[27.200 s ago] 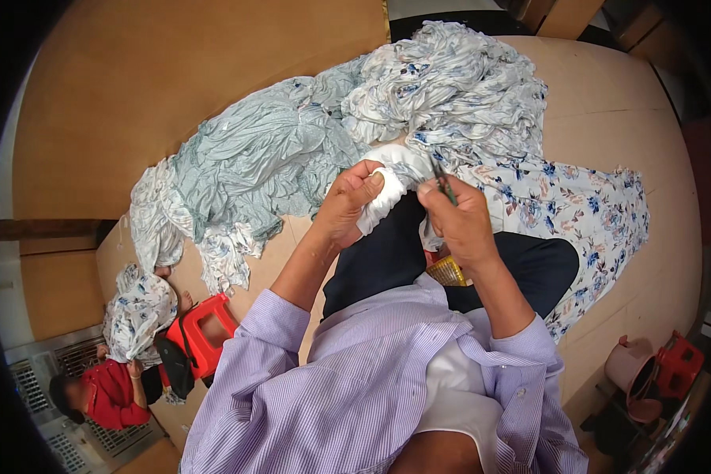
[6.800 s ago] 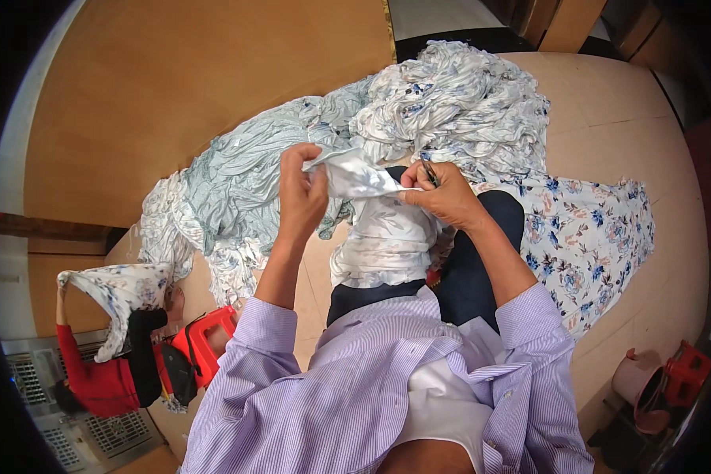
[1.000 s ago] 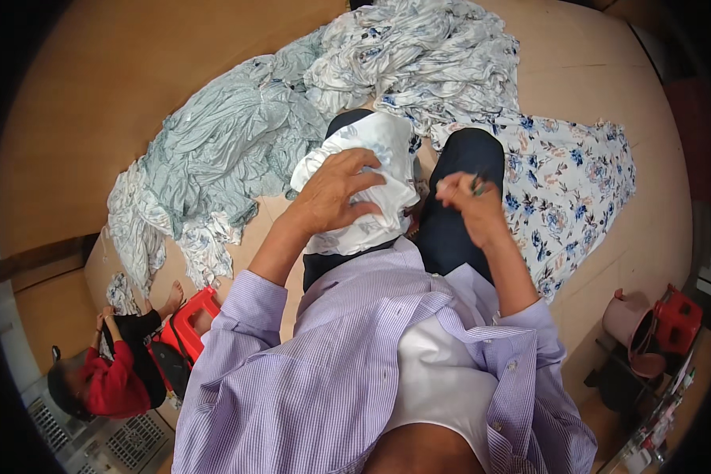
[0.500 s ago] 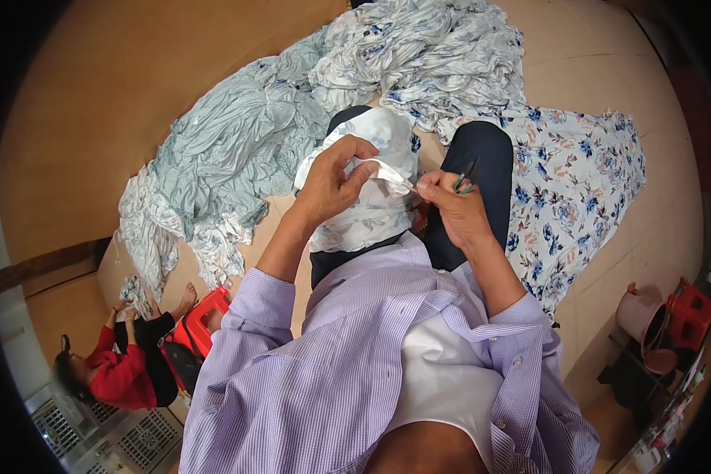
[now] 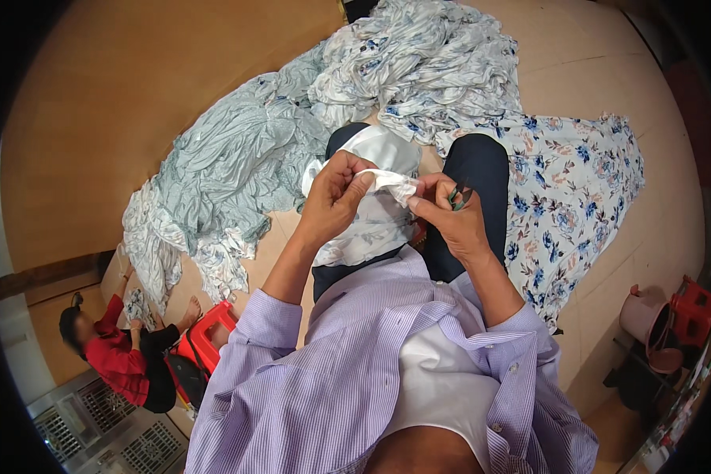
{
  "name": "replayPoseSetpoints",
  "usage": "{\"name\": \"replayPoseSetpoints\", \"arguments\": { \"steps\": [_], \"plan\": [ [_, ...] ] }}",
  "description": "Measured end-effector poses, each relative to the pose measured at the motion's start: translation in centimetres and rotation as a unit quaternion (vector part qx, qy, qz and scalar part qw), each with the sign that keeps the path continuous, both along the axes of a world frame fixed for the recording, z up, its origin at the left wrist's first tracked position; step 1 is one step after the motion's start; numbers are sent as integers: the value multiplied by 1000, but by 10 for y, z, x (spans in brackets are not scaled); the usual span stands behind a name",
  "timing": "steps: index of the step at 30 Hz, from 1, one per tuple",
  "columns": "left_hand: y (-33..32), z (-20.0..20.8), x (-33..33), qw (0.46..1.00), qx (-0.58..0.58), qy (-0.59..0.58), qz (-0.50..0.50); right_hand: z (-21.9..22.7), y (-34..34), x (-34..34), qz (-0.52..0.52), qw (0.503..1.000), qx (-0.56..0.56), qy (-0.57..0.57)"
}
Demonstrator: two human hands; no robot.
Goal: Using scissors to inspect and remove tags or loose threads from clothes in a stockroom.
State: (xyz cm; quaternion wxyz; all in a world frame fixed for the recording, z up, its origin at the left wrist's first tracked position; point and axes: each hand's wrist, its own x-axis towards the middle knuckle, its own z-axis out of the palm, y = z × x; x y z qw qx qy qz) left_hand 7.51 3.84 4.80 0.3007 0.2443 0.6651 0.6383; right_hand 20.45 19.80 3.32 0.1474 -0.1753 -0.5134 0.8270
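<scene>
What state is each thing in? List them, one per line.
Left hand: closed, gripping white cloth.
Right hand: closed, gripping white cloth and snips.
White cloth: bunched, held between both hands.
Snips: in the right hand; too small to tell whether open.
Grey-green cloth: crumpled in a heap.
Blue-and-white cloth heap: crumpled.
Floral cloth: spread out on the floor.

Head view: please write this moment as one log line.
left hand: pinching white cloth; right hand: pinching same cloth, holding green-handled snips; floral cloth: over left leg
</scene>
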Motion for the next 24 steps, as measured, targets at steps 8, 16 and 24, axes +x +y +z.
{"name": "replayPoseSetpoints", "arguments": {
  "steps": [8,16,24],
  "plan": [
    [1,-1,11,1000,4,13,-4,15,-3,-11,-37,998,54,19],
    [9,8,4,986,92,-73,-117,24,9,-17,16,995,95,37],
    [29,19,-8,978,70,-118,-160,28,21,-19,37,981,191,20]
  ]
}}
